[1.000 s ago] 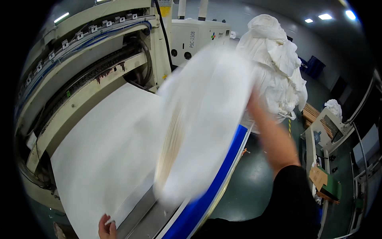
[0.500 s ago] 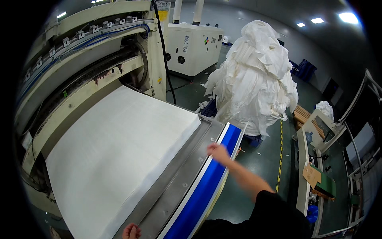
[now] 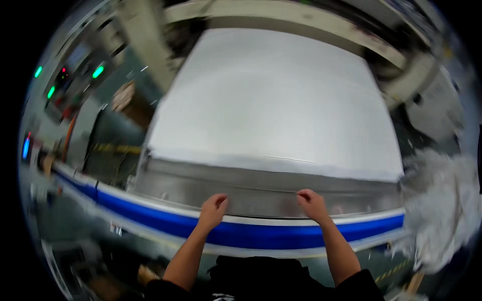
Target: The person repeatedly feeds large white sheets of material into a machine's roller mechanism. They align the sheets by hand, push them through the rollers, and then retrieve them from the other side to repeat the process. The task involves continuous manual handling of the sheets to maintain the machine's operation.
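A wide stack of white sheet material (image 3: 281,105) lies on the machine bed, its near edge slightly uneven. Along that edge runs a grey metal plate (image 3: 261,198), bordered in front by a white strip and a blue rail (image 3: 251,235). My left hand (image 3: 213,208) hovers over the plate's front edge, fingers curled in, no object visible in it. To its right, my right hand (image 3: 311,203) is likewise curled above the plate, with nothing visible in it. Both hands are apart from the white sheets. Motion blur softens the picture.
The cream machine frame (image 3: 281,12) arches over the far end. On the right is a heap of white scrap material (image 3: 442,200). A panel with green lights (image 3: 98,71) stands at far left, near a brown carton (image 3: 135,108).
My view has swung left and now faces the bed squarely. The right hand has left the blue rail for a place above the metal plate; both hands now show fully, level with each other.
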The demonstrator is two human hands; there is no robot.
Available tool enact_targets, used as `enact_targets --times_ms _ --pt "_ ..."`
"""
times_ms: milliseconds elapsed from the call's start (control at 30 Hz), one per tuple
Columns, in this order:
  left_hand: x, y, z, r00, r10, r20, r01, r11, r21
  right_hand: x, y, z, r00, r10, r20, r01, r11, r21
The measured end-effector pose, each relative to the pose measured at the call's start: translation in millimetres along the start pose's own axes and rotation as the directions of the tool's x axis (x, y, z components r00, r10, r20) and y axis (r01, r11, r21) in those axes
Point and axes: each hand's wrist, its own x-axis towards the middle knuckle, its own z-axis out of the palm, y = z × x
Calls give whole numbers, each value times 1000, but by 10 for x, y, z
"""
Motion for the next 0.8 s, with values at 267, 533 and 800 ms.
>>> enact_targets --times_ms 267,533,800 --pt "679 -795 -906 825 414 -384 -153 818 554 929 -1143 1226 912 -182 369 250 957 -146" --pt "1052 -1201 -1229 802 461 -379 -111 739 665 2080 -2171 2805 798 -338 500 441 892 -101" --pt "1092 -1279 -1234 830 416 -371 -103 769 631 2710 -2625 3722 749 -439 497 529 847 -48"
